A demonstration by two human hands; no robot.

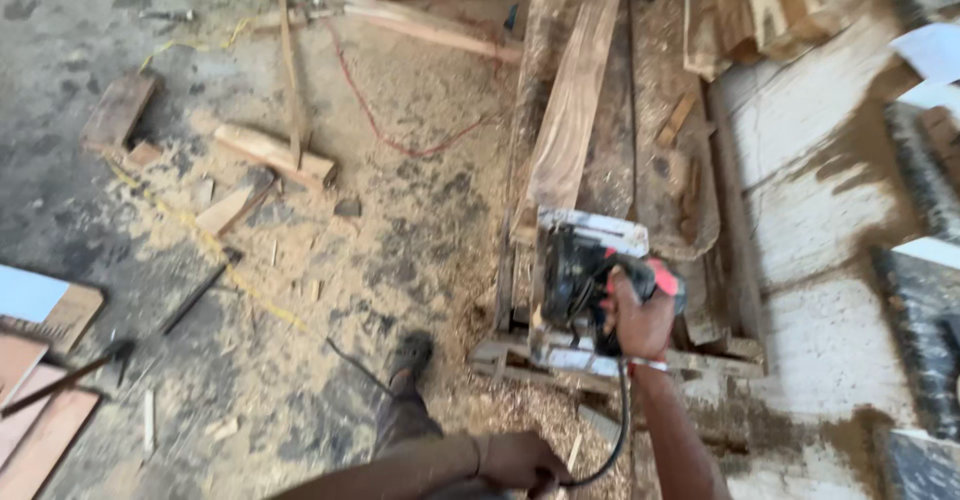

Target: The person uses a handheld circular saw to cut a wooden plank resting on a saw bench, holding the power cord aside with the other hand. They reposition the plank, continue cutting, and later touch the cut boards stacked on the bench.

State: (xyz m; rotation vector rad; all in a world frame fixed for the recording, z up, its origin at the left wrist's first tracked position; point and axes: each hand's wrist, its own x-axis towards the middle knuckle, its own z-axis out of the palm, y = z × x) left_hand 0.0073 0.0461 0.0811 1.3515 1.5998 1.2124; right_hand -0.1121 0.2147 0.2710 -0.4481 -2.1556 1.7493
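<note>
Fingers of our right hand [640, 315] are clamped round the handle of the circular saw [580, 285], which sits on the near end of a long plank [575, 110] at centre-right. Our left hand [520, 460], near edge, grips the saw's black cord [618, 430] above the sawdust-covered floor [400, 220].

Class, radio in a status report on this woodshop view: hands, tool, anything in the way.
Right hand gripping circular saw on long plank. Left hand holding the black power cord. Wood scraps and sawdust on floor; foot beside the bench.
</note>
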